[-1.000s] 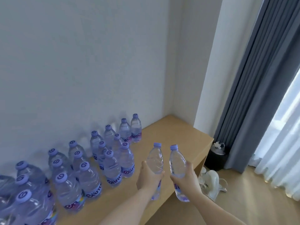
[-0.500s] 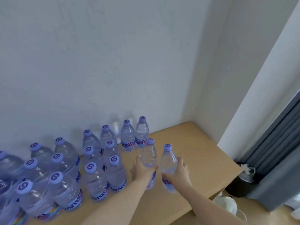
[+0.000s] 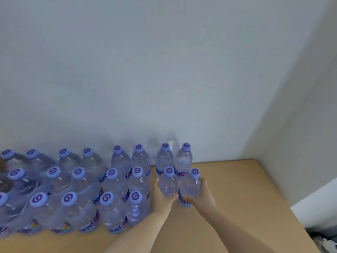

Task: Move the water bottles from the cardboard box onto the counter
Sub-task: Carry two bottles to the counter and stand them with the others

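Observation:
Each of my hands holds one clear water bottle with a purple cap, upright and low over the wooden counter [image 3: 237, 194]. My left hand [image 3: 161, 196] grips the left bottle [image 3: 168, 183]. My right hand [image 3: 202, 195] grips the right bottle [image 3: 190, 187]. Both bottles are at the right end of the rows of standing bottles [image 3: 76, 189], just in front of the back row's last two bottles [image 3: 183, 159]. Whether the held bottles touch the counter is hidden by my hands. The cardboard box is out of view.
A white wall [image 3: 164, 70] runs behind the bottles and a corner wall [image 3: 300, 134] closes the counter's far right. Bare wood lies right of my hands up to the counter's right edge [image 3: 300, 227]. Dark and white things show on the floor at bottom right [image 3: 326, 240].
Both hands have carried their bottles forward and left, from in front of the counter's edge to the end of the rows. My head has turned left, so the curtain and floor have left the view.

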A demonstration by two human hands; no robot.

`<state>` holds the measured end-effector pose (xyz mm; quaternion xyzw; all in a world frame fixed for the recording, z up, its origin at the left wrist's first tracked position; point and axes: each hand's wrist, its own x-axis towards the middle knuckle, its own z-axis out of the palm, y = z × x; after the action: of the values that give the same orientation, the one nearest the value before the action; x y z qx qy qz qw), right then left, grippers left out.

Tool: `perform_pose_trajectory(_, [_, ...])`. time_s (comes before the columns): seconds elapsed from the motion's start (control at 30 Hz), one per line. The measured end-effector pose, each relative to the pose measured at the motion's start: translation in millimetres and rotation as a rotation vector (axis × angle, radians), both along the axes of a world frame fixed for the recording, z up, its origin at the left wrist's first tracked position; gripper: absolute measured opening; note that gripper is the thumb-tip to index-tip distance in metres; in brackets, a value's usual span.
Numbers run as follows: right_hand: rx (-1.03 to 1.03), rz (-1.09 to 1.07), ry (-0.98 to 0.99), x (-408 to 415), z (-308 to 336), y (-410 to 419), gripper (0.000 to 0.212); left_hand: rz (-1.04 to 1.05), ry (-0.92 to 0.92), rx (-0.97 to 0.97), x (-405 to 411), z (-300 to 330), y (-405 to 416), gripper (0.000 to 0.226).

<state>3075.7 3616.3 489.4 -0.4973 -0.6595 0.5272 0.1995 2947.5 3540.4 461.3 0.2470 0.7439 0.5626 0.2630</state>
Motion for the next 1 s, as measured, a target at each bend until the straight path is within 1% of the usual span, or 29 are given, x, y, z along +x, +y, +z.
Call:
perform_pose_trajectory(0.03, [-0.006, 0.021, 0.002, -2, -1, 5, 0.054, -0.006, -0.033, -0.015, 1, 2, -1, 0.062])
perform_pose_trajectory(0.07, [-0.013, 0.046, 0.002, -3, -3, 9, 0.056, -0.009, -0.046, -0.019, 2, 3, -2, 0.064])
perform_pose_trajectory(0.23, [-0.045, 0.147, 0.001, -3, -13, 27, 0.061, 0.033, -0.062, -0.051, 7, 14, 2, 0.059])
perform_pose_trajectory(0.37, [-0.047, 0.190, -0.010, -1, -17, 33, 0.058, 0.071, -0.036, -0.063, 12, 24, 5, 0.050])
perform_pose_trajectory(0.43, [-0.057, 0.203, -0.013, 0, -17, 35, 0.059, 0.051, 0.012, -0.060, 13, 29, 7, 0.037])
perform_pose_trajectory(0.47, [-0.061, 0.207, -0.011, 0, -18, 35, 0.060, 0.031, 0.033, -0.072, 13, 31, 7, 0.035])
perform_pose_trajectory(0.53, [-0.060, 0.222, 0.004, 0, -19, 36, 0.059, 0.003, 0.026, -0.109, 12, 33, 8, 0.032])
perform_pose_trajectory(0.6, [-0.059, 0.235, 0.023, -1, -21, 38, 0.056, 0.008, -0.001, -0.125, 12, 33, 8, 0.023])
perform_pose_trajectory(0.73, [-0.041, 0.276, 0.010, -2, -22, 43, 0.043, 0.061, -0.058, -0.181, 11, 28, 12, 0.036])
perform_pose_trajectory(0.77, [-0.036, 0.302, -0.005, -2, -22, 44, 0.046, 0.081, -0.088, -0.188, 12, 26, 14, 0.040])
perform_pose_trajectory(0.83, [-0.020, 0.344, -0.056, 1, -21, 44, 0.060, 0.156, -0.189, -0.234, 15, 23, 16, 0.053])
perform_pose_trajectory(0.87, [-0.012, 0.343, -0.076, 2, -21, 42, 0.064, 0.201, -0.230, -0.269, 18, 21, 16, 0.054])
perform_pose_trajectory(0.93, [-0.035, 0.294, -0.098, 5, -25, 36, 0.064, 0.256, -0.213, -0.324, 25, 16, 12, 0.039])
perform_pose_trajectory(1.0, [-0.102, 0.232, -0.128, 11, -34, 28, 0.057, 0.256, -0.165, -0.353, 36, 11, 5, 0.022])
